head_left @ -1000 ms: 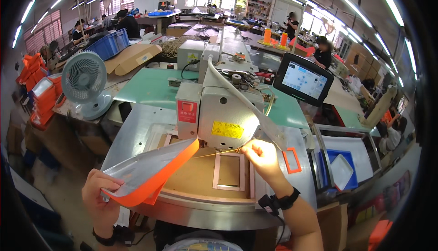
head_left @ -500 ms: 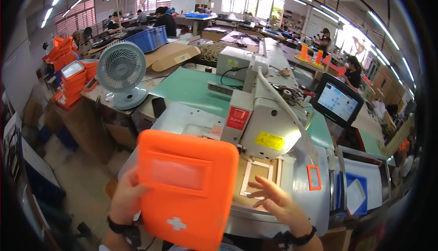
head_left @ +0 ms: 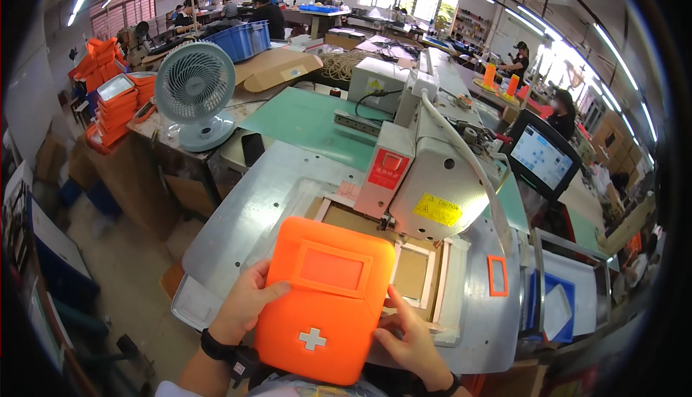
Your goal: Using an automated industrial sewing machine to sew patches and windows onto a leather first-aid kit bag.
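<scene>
My left hand [head_left: 245,300] grips the left edge of a padded orange case [head_left: 328,350], which shows its front with a rectangular window [head_left: 331,271] and white cross [head_left: 312,338]. My right hand [head_left: 404,343] holds the case's right edge, index finger along it. Behind the case stands a grey sewing machine [head_left: 432,173] with a lit needle area over a framed fixture [head_left: 409,274] on a metal bed [head_left: 227,231]. An orange rectangular frame [head_left: 490,276] lies to the right on that bed.
A pale fan [head_left: 194,83] and stacked orange cases [head_left: 119,116] are at left, behind them a blue crate [head_left: 241,40]. A touchscreen [head_left: 540,155] stands right of the machine, above trays [head_left: 566,296]. Co-workers [head_left: 559,112] sit at distant benches.
The case has turned from grey inside showing to orange front showing. My right hand has moved down from a thread near the needle to the case's edge. The view has shifted.
</scene>
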`<action>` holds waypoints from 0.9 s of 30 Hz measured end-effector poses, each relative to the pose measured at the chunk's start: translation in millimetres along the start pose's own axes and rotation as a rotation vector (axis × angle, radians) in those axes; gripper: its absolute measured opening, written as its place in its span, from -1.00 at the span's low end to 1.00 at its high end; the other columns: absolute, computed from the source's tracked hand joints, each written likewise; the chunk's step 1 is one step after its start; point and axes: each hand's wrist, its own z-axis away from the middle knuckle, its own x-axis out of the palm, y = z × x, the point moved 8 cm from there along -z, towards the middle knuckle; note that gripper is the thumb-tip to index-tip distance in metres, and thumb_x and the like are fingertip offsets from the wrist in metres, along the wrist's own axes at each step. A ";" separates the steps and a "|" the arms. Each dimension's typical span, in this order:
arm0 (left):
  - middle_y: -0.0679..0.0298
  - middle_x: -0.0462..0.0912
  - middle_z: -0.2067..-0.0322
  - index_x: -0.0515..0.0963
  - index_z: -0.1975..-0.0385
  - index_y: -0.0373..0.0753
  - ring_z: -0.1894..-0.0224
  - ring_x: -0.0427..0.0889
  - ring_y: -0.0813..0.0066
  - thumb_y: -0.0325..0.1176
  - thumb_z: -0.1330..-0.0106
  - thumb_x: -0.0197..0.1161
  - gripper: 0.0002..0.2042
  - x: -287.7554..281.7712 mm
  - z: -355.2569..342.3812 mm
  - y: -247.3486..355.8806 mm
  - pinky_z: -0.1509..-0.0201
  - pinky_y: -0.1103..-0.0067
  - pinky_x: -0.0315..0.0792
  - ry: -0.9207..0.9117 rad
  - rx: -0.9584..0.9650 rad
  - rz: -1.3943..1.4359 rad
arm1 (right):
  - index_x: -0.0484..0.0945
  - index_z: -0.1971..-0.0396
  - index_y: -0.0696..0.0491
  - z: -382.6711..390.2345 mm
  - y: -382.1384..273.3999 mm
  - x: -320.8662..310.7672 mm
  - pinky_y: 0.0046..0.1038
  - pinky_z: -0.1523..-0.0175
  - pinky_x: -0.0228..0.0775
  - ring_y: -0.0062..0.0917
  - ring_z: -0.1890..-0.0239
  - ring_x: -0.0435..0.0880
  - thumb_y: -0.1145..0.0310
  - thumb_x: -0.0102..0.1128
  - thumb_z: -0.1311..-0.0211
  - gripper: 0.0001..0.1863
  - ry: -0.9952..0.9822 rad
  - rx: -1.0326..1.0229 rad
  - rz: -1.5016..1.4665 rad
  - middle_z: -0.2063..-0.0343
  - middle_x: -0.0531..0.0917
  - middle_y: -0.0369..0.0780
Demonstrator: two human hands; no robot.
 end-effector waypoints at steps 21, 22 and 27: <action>0.20 0.53 -0.12 0.35 -0.21 -0.39 -0.13 0.54 0.47 -0.51 -0.29 0.32 -0.51 1.2 0.3 1.1 -0.26 0.52 0.41 0.006 -0.031 -0.006 | 0.22 -0.35 0.23 0.3 4.9 -2.8 -0.64 0.20 0.49 -0.62 0.31 0.66 0.67 0.25 -0.17 -0.29 0.104 -0.052 -0.004 0.08 0.54 -0.15; 0.20 0.53 -0.12 0.35 -0.21 -0.38 -0.13 0.54 0.47 -0.51 -0.29 0.32 -0.51 0.9 0.2 0.9 -0.26 0.52 0.41 0.007 -0.031 -0.005 | 0.31 -0.28 0.24 0.7 -1.3 -5.0 -0.64 0.23 0.50 -0.63 0.35 0.66 0.67 0.27 -0.17 -0.36 0.139 -0.060 0.043 0.14 0.58 -0.15; 0.19 0.52 -0.14 0.34 -0.23 -0.38 -0.16 0.52 0.46 -0.50 -0.27 0.34 -0.47 0.7 0.3 0.5 -0.28 0.51 0.39 0.011 -0.041 -0.015 | 0.59 0.18 0.27 0.0 5.4 -15.7 -0.61 0.37 0.52 -0.65 0.50 0.67 0.63 0.32 -0.14 -0.78 0.193 0.082 0.124 0.44 0.67 -0.22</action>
